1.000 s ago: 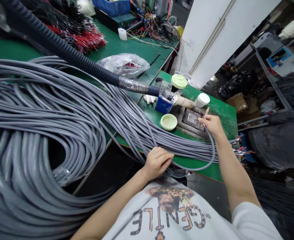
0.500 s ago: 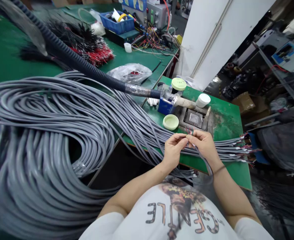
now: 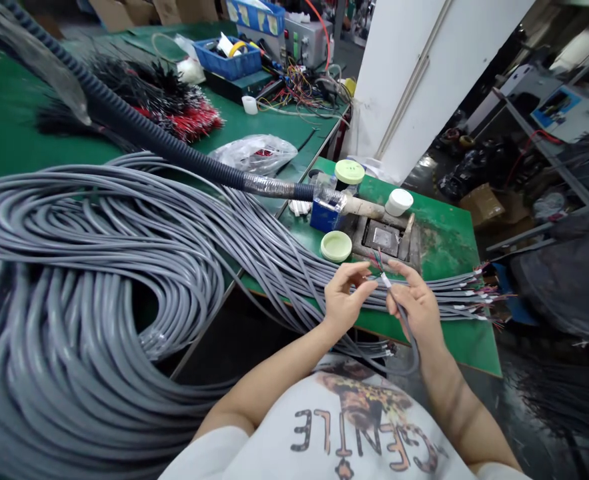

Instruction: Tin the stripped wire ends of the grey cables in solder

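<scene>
My right hand (image 3: 417, 310) pinches a grey cable (image 3: 399, 313) near its end, where a white tip (image 3: 385, 280) and thin coloured wires (image 3: 377, 261) stick up. My left hand (image 3: 347, 297) is just left of that tip, fingers apart, holding nothing and resting above a band of grey cables (image 3: 299, 280). These cables run from a large coil (image 3: 99, 267) across the green bench (image 3: 454, 250), their stripped ends fanning out at the right (image 3: 474, 293). Beyond my hands sits a small square metal pot (image 3: 382, 238) in a worn holder.
A black corrugated hose (image 3: 174, 157) crosses above the coil to a blue box (image 3: 325, 215). Nearby are a pale green lid (image 3: 336, 246) and a white cap (image 3: 399, 202). Farther back lie a plastic bag (image 3: 254, 155), red-and-black wire bundles (image 3: 189, 123) and tangled wires (image 3: 299, 93).
My hands first came together over the cable end, pinching it with both. Now my left hand has let go and parted its fingers, while my right hand holds the end more upright.
</scene>
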The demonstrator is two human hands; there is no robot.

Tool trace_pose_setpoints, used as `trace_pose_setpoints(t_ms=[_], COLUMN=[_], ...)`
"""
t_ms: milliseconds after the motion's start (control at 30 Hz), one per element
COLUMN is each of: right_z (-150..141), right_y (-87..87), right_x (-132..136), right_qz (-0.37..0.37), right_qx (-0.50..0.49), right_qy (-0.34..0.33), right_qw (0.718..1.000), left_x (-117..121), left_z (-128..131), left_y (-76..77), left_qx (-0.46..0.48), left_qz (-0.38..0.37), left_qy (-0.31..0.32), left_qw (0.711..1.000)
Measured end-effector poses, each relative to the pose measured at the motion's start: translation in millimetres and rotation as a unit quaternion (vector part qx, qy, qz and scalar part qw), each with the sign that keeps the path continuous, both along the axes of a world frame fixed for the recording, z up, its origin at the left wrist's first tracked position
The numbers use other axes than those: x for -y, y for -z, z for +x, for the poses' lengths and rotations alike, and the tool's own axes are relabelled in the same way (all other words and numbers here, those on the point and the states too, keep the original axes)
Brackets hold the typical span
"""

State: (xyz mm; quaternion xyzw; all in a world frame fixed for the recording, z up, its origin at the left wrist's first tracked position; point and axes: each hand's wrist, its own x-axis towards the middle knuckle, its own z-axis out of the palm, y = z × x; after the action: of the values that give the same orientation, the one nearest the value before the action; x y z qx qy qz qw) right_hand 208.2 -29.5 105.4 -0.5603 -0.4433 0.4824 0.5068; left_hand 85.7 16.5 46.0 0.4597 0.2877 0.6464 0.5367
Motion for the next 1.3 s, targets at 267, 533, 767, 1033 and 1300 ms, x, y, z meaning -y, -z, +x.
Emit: trace_pose_setpoints(t_ms=[267,533,767,1033,1300], right_z=[0,10,5,-6,-15], right_y=[1.5,-29.8,-23.8,-35.1,-7.7], right_x=[2,-20,-55,-31,-34], right_qz=[-0.052,-0.043,0.058,0.05,-0.006], right_qx=[0.054,0.172,0.083,0.311,0.063], right_qy=[-0.071,-0.151,0.005,-0.113,-0.169], right_qw=[0.995,0.973,0.995,0.942,0.984], left_x=[12,19,25,18,26], left_z=[1,-16,-25,-30,-27], left_y=[-1.0,-1.2,4.4,14.5,12.5], left_qx=[0.174,0.04,0.057,0.072,0.105], left_qz=[-0.178,-0.14,-0.171,-0.181,-0.211], left_qy=[0.33,0.35,0.385,0.331,0.398], left_qw=[0.911,0.926,0.905,0.923,0.887])
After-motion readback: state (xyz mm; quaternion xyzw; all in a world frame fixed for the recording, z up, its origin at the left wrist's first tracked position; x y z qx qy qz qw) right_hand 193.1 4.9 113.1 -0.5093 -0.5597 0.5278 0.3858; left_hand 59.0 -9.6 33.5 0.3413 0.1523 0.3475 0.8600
